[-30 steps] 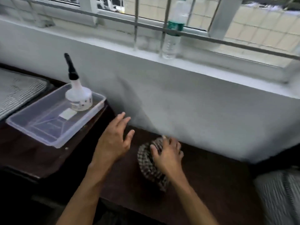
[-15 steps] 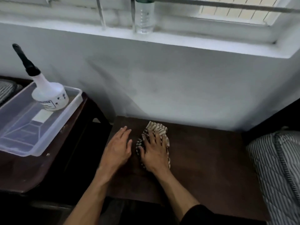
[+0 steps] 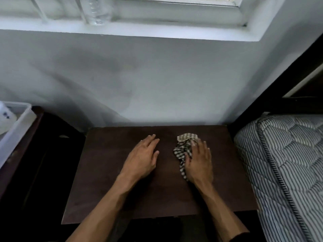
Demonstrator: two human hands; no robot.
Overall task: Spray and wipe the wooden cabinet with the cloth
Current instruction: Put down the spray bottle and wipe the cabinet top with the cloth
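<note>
Far left, a clear plastic tray (image 3: pixel 19 119) sat on a darker stand, with a white spray bottle (image 3: pixel 4 116) barely poking into view. On the dark wooden cabinet top (image 3: pixel 108 172), the left hand (image 3: pixel 142 158) lay flat and spread, gripping nothing. Just right of it, the right hand (image 3: pixel 199 161) pressed palm-down on the crumpled checked cloth (image 3: pixel 183 147), fingers loosely over it. Striped mattress (image 3: pixel 286 163) far right.

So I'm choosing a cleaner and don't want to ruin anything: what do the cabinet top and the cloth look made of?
The cabinet top looks like dark brown wood or wood veneer with a smooth, low-sheen finish; faint grain shows, though laminate can't be ruled out. The cloth, under the right hand, looks like thin woven fabric, probably cotton: checked pattern, soft crumpled folds.
</note>
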